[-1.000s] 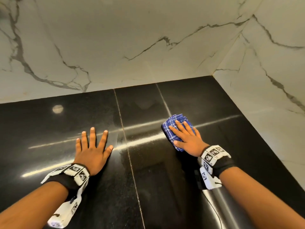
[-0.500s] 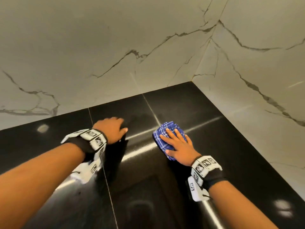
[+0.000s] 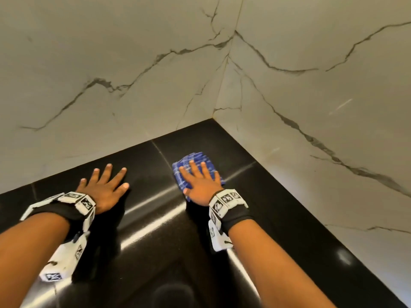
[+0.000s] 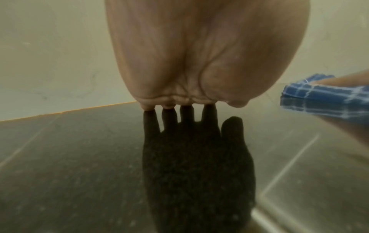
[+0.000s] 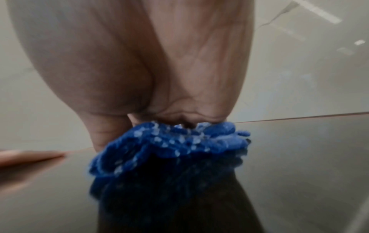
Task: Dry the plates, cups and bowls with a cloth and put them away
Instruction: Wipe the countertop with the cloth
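The blue checked cloth (image 3: 195, 168) lies bunched on the glossy black worktop (image 3: 155, 241), near the corner where the two white marble walls (image 3: 111, 74) meet. It sits on the worktop just right of a thin seam line that runs back towards the wall. The right hand (image 3: 201, 182) lies flat on top of the cloth, fingers straight and slightly spread, pressing it down onto the surface; the grip is open, with no finger curled around the fabric. In the right wrist view the cloth (image 5: 169, 145) shows crumpled under the palm (image 5: 139, 63), its folds bulging out from beneath the fingers and mirrored in the polished stone.

The left hand (image 3: 104, 188) rests palm down on the bare worktop to the left of the cloth, apart from it, fingers spread and straight, the grip open and holding nothing. In the left wrist view that hand (image 4: 199, 55) meets its own dark reflection on the worktop (image 4: 79, 157), and the cloth (image 4: 319, 93) appears at the right edge with a finger of the other hand lying on it.

Both wrists wear black bands carrying white blocks with black-and-white markers (image 3: 224, 200). Streaks of light reflect across the worktop between the forearms.
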Demonstrator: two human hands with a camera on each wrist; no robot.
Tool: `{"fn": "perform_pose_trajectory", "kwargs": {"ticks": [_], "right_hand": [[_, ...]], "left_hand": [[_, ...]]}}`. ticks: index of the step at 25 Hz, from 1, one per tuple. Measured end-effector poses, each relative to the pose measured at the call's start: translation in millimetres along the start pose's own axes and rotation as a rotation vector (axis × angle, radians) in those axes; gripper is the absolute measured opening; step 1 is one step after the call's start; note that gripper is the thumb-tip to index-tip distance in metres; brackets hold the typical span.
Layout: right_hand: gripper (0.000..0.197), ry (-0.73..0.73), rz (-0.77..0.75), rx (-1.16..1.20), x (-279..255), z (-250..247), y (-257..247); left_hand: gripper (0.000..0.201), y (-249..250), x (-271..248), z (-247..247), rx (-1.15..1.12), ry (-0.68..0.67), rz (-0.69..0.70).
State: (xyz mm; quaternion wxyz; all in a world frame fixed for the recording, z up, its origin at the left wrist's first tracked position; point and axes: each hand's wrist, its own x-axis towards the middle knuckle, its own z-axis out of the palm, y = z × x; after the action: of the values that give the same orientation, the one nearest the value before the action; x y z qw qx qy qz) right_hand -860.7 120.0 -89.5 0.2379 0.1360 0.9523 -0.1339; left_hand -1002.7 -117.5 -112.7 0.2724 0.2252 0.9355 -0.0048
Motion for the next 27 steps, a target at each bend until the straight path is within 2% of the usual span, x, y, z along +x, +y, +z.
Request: {"fn": "perform_pose_trajectory", "kwargs": {"ticks": [2,4,6,9,12,15,19,21,24,26,27], "right_hand": [[0.068,-0.05,-0.162,-0.049,-32,15,12],[0.071,-0.093,-0.167,-0.027,-57,20,45],[0.072,-0.109,0.007,-0.017,-58,7,89],[0.068,-0.047,0.31,0.044,-25,-25,135],[0.065,-0.009,0.374,0.075,20,-41,122],[0.063,0.038,0.358,0.079,32,-45,94],[0.07,-0.034,0.049,0.028,-13,-28,94],[0.074,-0.088,-0.018,0.09,-25,-29,116],[0.072,-0.025,0.181,0.082,3,-40,135],[0.066,0.028,0.319,0.046,40,-50,125],[0.063,0.036,0.34,0.044,57,-55,114]], "left_hand": [[0.059,7,-3,1,-0.03,0.011,-0.03],[0.057,9,-6,0,-0.113,-0.008,-0.034],[0.056,8,-10,-1,-0.173,-0.024,-0.039],[0.057,6,-9,-1,-0.205,-0.057,-0.016],[0.06,5,-6,-2,-0.208,-0.075,-0.016],[0.061,6,-7,-3,-0.22,-0.071,-0.007],[0.06,5,-12,-7,-0.235,-0.089,0.009],[0.057,5,-11,-6,-0.233,-0.084,0.015],[0.053,5,-8,-2,-0.219,-0.06,0.007],[0.053,7,-6,-1,-0.2,-0.058,-0.001],[0.053,8,-6,-1,-0.195,-0.058,-0.007]]}}
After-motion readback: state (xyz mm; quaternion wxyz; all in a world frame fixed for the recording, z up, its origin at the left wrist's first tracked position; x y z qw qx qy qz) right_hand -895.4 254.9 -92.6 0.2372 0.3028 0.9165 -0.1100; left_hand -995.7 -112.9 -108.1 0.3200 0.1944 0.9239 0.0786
